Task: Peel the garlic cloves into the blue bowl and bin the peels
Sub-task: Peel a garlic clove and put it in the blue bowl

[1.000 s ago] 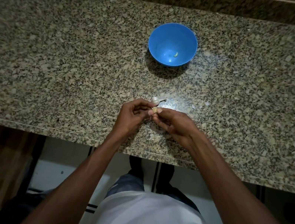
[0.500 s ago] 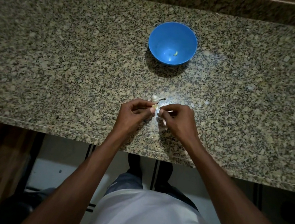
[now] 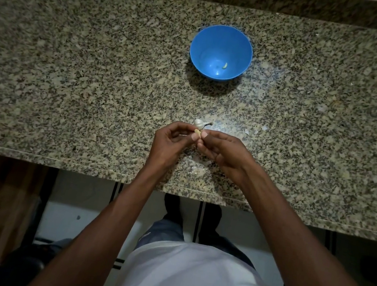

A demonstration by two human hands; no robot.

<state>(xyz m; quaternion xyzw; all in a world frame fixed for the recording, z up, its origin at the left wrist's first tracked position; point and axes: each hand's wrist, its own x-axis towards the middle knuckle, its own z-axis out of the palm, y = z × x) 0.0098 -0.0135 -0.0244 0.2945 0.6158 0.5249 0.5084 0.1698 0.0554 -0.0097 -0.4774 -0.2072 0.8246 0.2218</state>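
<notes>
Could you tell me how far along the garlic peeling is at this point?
Early on. One peeled clove already lies in the blue bowl. The left hand and right hand together pinch another clove. The remaining garlic head and some peel flakes wait on the counter; no bin shows.

Single head view (wide-angle), looking forward and steeply down onto granite counter, close above hands.
</notes>
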